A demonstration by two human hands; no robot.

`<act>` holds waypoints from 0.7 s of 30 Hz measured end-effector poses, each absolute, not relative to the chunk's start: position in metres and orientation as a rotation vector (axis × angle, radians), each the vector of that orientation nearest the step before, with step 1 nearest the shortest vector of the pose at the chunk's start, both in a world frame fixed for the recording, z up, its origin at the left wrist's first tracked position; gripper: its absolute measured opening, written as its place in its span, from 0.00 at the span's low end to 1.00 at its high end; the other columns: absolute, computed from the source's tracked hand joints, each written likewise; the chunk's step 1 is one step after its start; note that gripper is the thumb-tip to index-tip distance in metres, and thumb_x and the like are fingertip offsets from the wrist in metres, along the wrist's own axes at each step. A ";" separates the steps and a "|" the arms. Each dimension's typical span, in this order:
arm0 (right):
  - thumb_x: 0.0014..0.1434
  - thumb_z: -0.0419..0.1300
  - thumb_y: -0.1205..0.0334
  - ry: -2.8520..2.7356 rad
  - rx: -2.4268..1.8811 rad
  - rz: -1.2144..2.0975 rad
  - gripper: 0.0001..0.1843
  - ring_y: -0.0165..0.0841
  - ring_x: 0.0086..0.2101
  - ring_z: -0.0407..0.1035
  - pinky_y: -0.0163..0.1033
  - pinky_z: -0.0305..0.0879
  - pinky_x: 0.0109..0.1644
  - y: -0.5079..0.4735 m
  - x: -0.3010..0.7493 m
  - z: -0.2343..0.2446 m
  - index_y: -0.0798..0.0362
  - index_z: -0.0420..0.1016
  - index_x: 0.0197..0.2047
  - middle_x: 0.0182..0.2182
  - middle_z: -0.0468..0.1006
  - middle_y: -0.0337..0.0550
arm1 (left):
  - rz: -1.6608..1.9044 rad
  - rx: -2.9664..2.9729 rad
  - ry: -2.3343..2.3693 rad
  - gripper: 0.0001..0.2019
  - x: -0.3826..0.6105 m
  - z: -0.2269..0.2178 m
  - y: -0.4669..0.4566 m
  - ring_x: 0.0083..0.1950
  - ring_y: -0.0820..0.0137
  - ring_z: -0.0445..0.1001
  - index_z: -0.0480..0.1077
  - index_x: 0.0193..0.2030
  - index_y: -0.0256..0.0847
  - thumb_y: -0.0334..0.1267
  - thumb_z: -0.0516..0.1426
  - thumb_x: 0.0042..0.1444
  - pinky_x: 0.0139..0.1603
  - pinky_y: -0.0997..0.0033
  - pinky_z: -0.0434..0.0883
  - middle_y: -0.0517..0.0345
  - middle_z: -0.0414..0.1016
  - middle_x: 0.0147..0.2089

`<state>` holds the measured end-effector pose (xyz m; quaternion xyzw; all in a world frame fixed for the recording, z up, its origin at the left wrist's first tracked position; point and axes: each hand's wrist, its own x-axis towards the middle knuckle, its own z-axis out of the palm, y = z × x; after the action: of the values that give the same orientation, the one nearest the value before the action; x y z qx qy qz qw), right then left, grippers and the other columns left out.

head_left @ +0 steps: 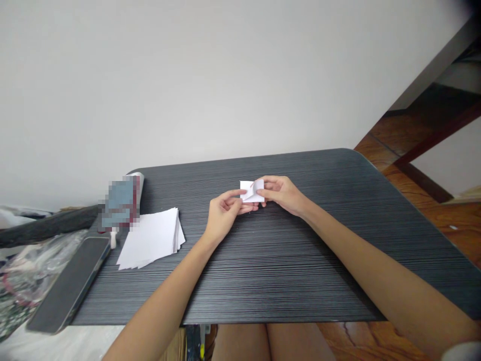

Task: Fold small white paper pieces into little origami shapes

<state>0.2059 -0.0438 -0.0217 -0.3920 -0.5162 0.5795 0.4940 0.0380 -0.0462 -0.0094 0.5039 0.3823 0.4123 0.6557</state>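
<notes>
A small folded piece of white paper (252, 192) lies near the middle of a dark ribbed table (285, 260). My left hand (224, 213) pinches its left edge with curled fingers. From the right, my right hand (282, 193) grips the paper, with a flap curled up between thumb and fingers. Both hands meet over the paper.
A stack of white paper sheets (152, 238) lies at the table's left. Beside it are a smartphone (71, 283) overhanging the left edge, a small white tube (113, 238) and a blurred-out object (121, 203). A white wall stands behind; wooden floor shows at the right.
</notes>
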 end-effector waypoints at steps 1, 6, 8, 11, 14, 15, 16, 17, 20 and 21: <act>0.45 0.63 0.61 -1.243 -0.956 1.404 0.14 0.24 0.20 0.65 0.31 0.62 0.22 -0.045 0.205 -0.021 0.57 0.72 0.36 0.23 0.74 0.40 | 0.923 1.129 0.867 0.14 0.038 -0.009 -0.046 0.33 0.64 0.77 0.69 0.39 0.30 0.36 0.59 0.45 0.42 0.65 0.73 0.50 0.77 0.29; 0.47 0.61 0.62 -1.263 -0.891 1.460 0.12 0.24 0.17 0.64 0.28 0.56 0.17 -0.045 0.204 -0.022 0.58 0.74 0.35 0.17 0.72 0.38 | 0.878 1.070 0.854 0.11 0.039 -0.010 -0.046 0.31 0.65 0.77 0.70 0.36 0.30 0.33 0.58 0.45 0.40 0.68 0.73 0.51 0.77 0.26; 0.47 0.61 0.63 -1.265 -0.865 1.470 0.10 0.23 0.16 0.63 0.28 0.55 0.16 -0.044 0.205 -0.023 0.58 0.74 0.35 0.15 0.70 0.36 | 0.870 1.038 0.839 0.10 0.038 -0.011 -0.045 0.31 0.67 0.77 0.70 0.36 0.30 0.32 0.58 0.45 0.39 0.71 0.73 0.51 0.77 0.26; 0.47 0.61 0.66 -1.273 -0.848 1.458 0.05 0.22 0.15 0.62 0.28 0.54 0.17 -0.043 0.207 -0.025 0.57 0.75 0.30 0.13 0.69 0.35 | 0.864 0.979 0.820 0.09 0.037 -0.011 -0.044 0.30 0.68 0.77 0.71 0.35 0.30 0.30 0.58 0.44 0.37 0.73 0.73 0.51 0.77 0.26; 0.46 0.60 0.68 -1.311 -0.835 1.444 0.03 0.22 0.15 0.61 0.28 0.52 0.17 -0.042 0.208 -0.025 0.57 0.74 0.28 0.12 0.67 0.34 | 0.856 0.929 0.811 0.08 0.036 -0.010 -0.044 0.28 0.70 0.76 0.71 0.34 0.30 0.28 0.57 0.44 0.37 0.75 0.73 0.52 0.77 0.26; 0.47 0.60 0.68 -1.325 -0.838 1.436 0.03 0.21 0.15 0.60 0.28 0.52 0.17 -0.042 0.208 -0.025 0.57 0.74 0.28 0.12 0.67 0.34 | 0.849 0.922 0.809 0.08 0.036 -0.010 -0.044 0.28 0.70 0.76 0.71 0.34 0.30 0.28 0.57 0.44 0.37 0.75 0.73 0.52 0.77 0.26; 0.47 0.60 0.68 -1.339 -0.845 1.426 0.03 0.21 0.15 0.60 0.28 0.52 0.17 -0.042 0.208 -0.025 0.58 0.74 0.28 0.12 0.66 0.34 | 0.840 0.921 0.807 0.08 0.037 -0.010 -0.044 0.28 0.70 0.76 0.71 0.34 0.30 0.28 0.57 0.44 0.36 0.75 0.73 0.51 0.77 0.26; 0.47 0.59 0.68 -1.352 -0.855 1.416 0.03 0.21 0.15 0.60 0.28 0.51 0.17 -0.043 0.209 -0.025 0.58 0.74 0.28 0.12 0.66 0.33 | 0.831 0.922 0.806 0.08 0.037 -0.010 -0.044 0.28 0.70 0.76 0.71 0.34 0.30 0.28 0.57 0.44 0.35 0.76 0.73 0.51 0.77 0.25; 0.47 0.59 0.69 -1.388 -0.880 1.398 0.03 0.21 0.15 0.60 0.28 0.51 0.17 -0.043 0.209 -0.024 0.59 0.73 0.27 0.12 0.66 0.33 | 0.804 0.932 0.816 0.08 0.037 -0.009 -0.045 0.28 0.69 0.76 0.69 0.33 0.30 0.31 0.58 0.45 0.33 0.76 0.73 0.50 0.76 0.25; 0.47 0.58 0.70 -1.400 -0.884 1.397 0.03 0.21 0.15 0.60 0.28 0.51 0.18 -0.043 0.210 -0.023 0.59 0.73 0.27 0.12 0.66 0.33 | 0.795 0.936 0.822 0.08 0.037 -0.009 -0.045 0.27 0.69 0.76 0.69 0.33 0.30 0.32 0.59 0.45 0.32 0.76 0.73 0.50 0.76 0.25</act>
<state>0.2096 -0.0434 -0.0234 -0.3607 -0.5708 0.5696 0.4687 0.0371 -0.0450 -0.0087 0.4267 0.3748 0.3623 0.7390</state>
